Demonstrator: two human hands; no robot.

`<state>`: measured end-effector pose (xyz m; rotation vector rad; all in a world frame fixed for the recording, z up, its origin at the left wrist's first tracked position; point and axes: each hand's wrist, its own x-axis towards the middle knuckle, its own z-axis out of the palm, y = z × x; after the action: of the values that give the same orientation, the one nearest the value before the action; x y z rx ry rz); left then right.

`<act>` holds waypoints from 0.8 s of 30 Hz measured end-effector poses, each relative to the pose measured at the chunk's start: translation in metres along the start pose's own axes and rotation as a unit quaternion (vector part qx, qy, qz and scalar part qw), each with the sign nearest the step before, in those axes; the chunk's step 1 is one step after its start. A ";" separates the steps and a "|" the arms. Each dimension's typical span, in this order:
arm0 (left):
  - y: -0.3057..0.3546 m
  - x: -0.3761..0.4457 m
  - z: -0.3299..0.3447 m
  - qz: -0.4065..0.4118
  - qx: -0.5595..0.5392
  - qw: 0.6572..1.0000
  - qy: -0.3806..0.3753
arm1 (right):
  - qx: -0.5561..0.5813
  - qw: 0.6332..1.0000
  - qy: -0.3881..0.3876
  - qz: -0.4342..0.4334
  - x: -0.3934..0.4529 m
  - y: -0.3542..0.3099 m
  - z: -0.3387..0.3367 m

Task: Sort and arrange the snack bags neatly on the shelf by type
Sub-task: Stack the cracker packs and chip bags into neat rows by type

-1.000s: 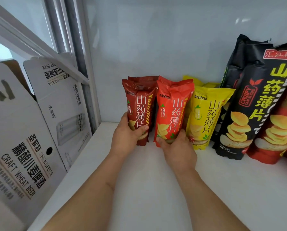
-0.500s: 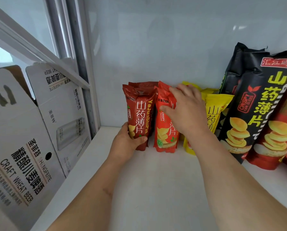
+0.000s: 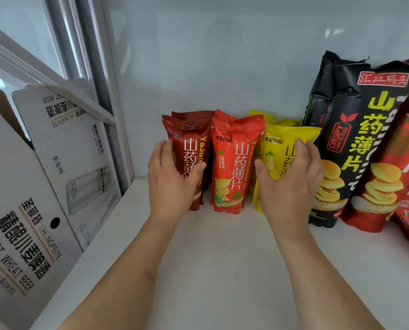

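Note:
Three small snack bags stand upright in a row at the back of the white shelf (image 3: 222,258). My left hand (image 3: 172,179) grips the dark red bag (image 3: 189,144), thumb across its front and fingers round its left side. The orange-red bag (image 3: 236,163) stands untouched in the middle. My right hand (image 3: 289,182) holds the yellow bag (image 3: 284,139), thumb on its left edge and fingers curled over its right edge. More bags of the same colours stand hidden behind each front one.
A large black snack bag (image 3: 365,139) and large red bags (image 3: 403,177) lean at the right against the back wall. White beer cartons (image 3: 32,210) stand outside the shelf's left frame post (image 3: 108,115).
My right hand left the orange-red bag and moved right onto the yellow bag. My left hand slid higher up the dark red bag.

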<state>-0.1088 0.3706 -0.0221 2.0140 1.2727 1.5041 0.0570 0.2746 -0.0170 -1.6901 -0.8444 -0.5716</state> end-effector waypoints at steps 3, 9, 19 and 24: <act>0.022 0.002 0.009 0.136 0.033 0.988 0.058 | -0.009 0.998 -0.020 0.054 -0.018 0.019 -0.001; 0.053 0.021 0.034 0.319 0.144 0.935 0.053 | -0.024 0.985 -0.096 0.143 -0.033 0.041 0.007; 0.060 0.036 0.045 0.347 0.266 0.899 0.009 | -0.057 0.959 -0.158 0.230 -0.028 0.057 0.027; 0.057 0.034 0.045 0.354 0.268 0.896 0.016 | -0.102 0.955 -0.162 0.225 -0.027 0.062 0.031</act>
<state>-0.0410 0.3778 0.0204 3.0750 1.0964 1.5701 0.0868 0.2895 -0.0842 -2.1218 -0.6061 -0.0688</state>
